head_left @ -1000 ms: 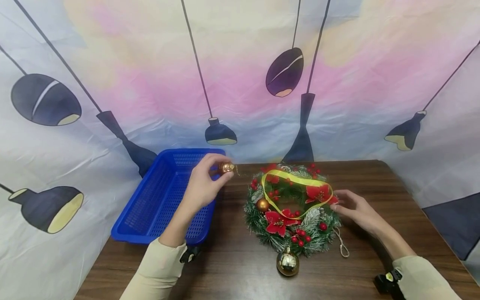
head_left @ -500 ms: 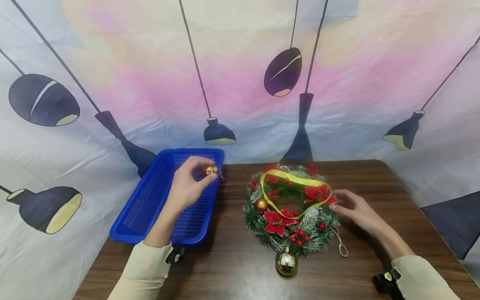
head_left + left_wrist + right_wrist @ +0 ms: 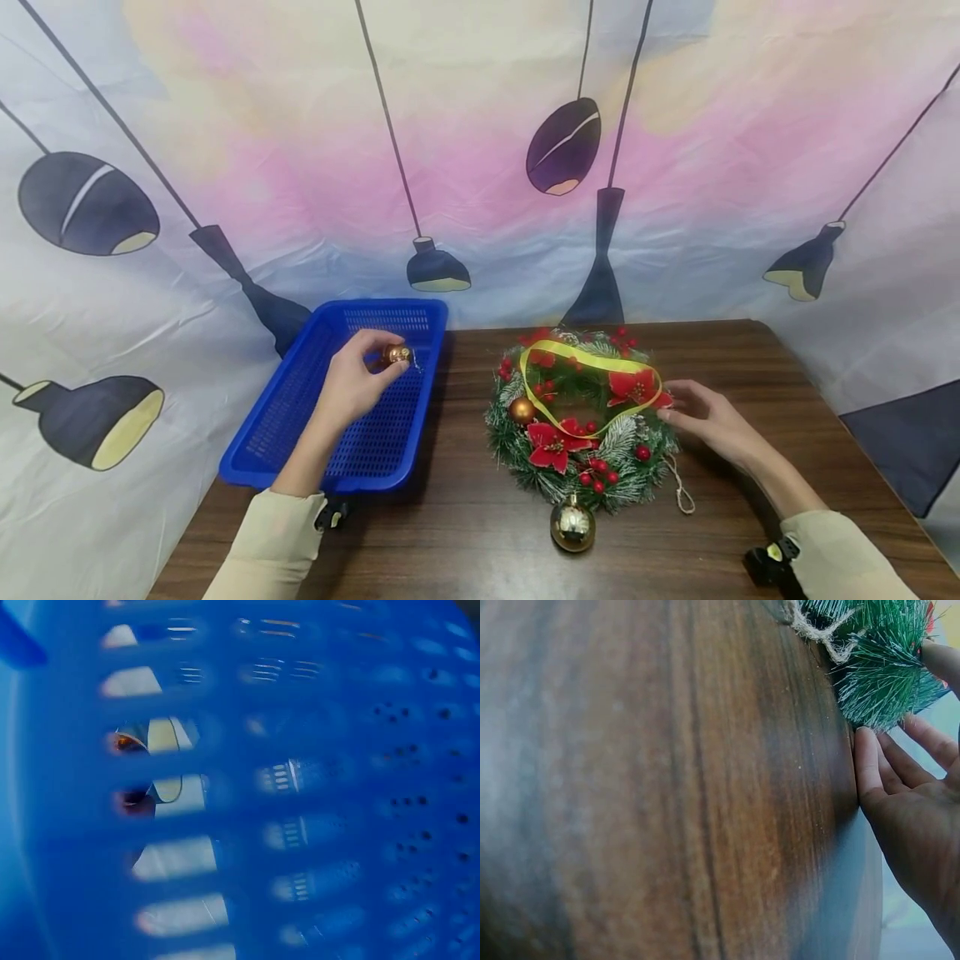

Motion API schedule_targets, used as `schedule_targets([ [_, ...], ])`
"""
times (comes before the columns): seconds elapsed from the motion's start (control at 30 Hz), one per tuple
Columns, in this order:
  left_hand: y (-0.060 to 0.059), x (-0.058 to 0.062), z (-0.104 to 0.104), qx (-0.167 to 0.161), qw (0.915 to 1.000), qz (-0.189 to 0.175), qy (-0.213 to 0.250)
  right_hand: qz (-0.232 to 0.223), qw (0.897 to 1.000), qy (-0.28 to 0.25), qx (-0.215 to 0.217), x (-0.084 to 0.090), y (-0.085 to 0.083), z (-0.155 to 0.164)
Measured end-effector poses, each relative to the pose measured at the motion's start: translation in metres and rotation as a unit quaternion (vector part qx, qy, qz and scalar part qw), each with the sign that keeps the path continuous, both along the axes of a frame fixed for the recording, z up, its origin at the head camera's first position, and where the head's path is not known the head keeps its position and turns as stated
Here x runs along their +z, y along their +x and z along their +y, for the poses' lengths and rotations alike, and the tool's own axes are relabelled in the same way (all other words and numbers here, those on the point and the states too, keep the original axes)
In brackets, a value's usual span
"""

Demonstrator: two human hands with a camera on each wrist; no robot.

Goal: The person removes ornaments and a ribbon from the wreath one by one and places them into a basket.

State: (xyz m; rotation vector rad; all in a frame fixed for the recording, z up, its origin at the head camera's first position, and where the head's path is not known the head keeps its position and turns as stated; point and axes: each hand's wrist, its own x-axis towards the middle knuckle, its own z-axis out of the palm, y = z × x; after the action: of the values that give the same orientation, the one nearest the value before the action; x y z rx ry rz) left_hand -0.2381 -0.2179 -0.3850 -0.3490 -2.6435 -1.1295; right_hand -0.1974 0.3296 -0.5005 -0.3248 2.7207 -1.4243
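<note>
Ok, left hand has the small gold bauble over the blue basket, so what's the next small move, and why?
Probably lower the left hand a little and let go. It pinches the small gold bauble above the floor of the blue basket, inside its rim, so a short drop should land it there. The right hand rests at the edge of the wreath and can stay put.

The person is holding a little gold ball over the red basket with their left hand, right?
Not quite: the basket is blue, not red. The head view shows the left hand pinching the little gold ball above it.
</note>
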Motion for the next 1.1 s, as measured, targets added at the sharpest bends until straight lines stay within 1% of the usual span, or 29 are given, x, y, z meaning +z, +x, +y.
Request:
schedule_targets([
  [0.27,0.004,-0.012,-0.009,0.014,0.9997,0.001,-0.021,-0.008,1.0,-0.01,-0.004,0.0,0.002,0.0],
  [0.43,0.004,-0.023,-0.015,0.025,0.999,-0.002,-0.036,-0.006,1.0,-0.013,-0.003,0.0,0.002,-0.001],
  [0.6,0.005,-0.031,-0.017,0.029,0.9984,-0.003,-0.049,-0.001,1.0,-0.011,-0.006,-0.001,0.001,-0.002],
  [0.7,0.006,-0.033,-0.016,0.03,0.9981,-0.009,-0.053,0.0,1.0,-0.01,-0.008,-0.001,0.001,-0.001],
  [0.9,0.006,-0.034,-0.016,0.035,0.9974,-0.03,-0.056,0.003,1.0,-0.009,-0.009,-0.002,0.001,-0.001],
  [1.1,0.008,-0.033,-0.016,0.034,0.9972,-0.039,-0.054,0.002,1.0,-0.005,-0.009,-0.001,0.001,-0.001],
])
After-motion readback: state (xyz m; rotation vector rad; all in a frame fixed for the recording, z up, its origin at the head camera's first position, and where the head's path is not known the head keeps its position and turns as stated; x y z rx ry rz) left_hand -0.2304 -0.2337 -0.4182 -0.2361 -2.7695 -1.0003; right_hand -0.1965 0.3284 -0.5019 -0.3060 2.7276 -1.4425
